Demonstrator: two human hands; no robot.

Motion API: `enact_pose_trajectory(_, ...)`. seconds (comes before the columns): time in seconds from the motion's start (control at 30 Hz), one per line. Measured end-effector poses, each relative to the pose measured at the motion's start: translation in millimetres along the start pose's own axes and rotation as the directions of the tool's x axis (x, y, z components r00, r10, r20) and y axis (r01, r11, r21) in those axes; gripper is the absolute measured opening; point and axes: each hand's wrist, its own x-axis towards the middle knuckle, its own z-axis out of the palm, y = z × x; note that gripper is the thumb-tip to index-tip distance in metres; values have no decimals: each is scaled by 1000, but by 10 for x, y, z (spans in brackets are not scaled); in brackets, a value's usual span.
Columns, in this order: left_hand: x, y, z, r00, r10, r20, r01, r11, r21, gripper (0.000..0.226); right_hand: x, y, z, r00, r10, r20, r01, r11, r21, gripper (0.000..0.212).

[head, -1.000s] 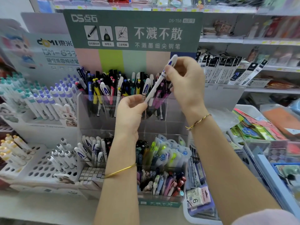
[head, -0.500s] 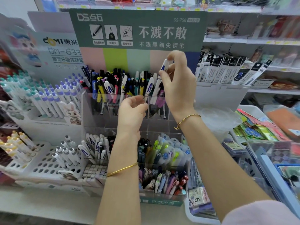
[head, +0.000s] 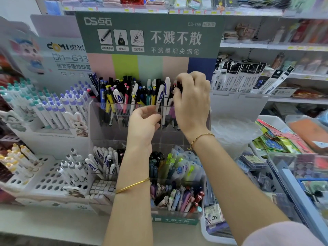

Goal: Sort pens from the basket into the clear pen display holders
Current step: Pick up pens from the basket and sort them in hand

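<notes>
A tiered clear pen display holder (head: 99,121) stands in front of me, its top tier packed with upright pens. A white pen with a blue letter A (head: 166,90) stands in that tier, just left of my right hand (head: 192,103). That hand reaches over the right end of the tier, its fingers curled round a dark pen (head: 178,87) among the standing ones. My left hand (head: 142,126) hovers at the tier's front wall with loosely curled fingers and holds nothing. Lower tiers hold white A pens (head: 99,162) and mixed coloured pens (head: 177,197).
White racks of purple- and teal-capped pens (head: 53,110) stand at the left. Boxed refills (head: 248,79) fill the shelf at the right. A white tray (head: 211,235) with packets sits low right, next to bins of stationery (head: 292,166). A green sign (head: 150,32) rises behind.
My right hand lowered the white A pen into the top tier and let it go; it now stands there. The hand now curls over dark pens beside it. My left hand barely moved.
</notes>
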Motion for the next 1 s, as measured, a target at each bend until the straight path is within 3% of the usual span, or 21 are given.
enact_pose_trajectory(0.1,-29,6,-10,1000,-8,-10,8,1000,-6,24,62,-59,-47,999,-32,40,31,999,24,44)
enact_pose_trajectory(0.2,-82,8,-13,1000,-10,-18,10,1000,4,25,90,-78,-67,985,-42,170,51,998,-46,45)
enact_pose_trajectory(0.37,-194,26,-20,1000,0,-18,1,1000,22,24,62,-65,-173,973,2,231,19,996,-88,51)
enact_pose_trajectory(0.53,-335,-27,-113,999,-9,-42,9,1000,-13,25,-251,-250,-293,996,-71,53,65,993,97,44)
enact_pose_trajectory(0.7,-532,-170,-588,984,-33,-176,25,999,-48,25,-744,-730,-342,965,-129,228,24,911,412,33)
enact_pose_trajectory(0.83,-841,-330,-1361,903,-58,-425,29,997,-73,17,-1328,-1329,-222,803,-250,541,-147,797,586,36)
enact_pose_trajectory(1.0,-1388,-831,-2489,627,-134,-768,60,990,-124,16,-2136,-2035,-67,529,-447,721,-257,726,638,30)
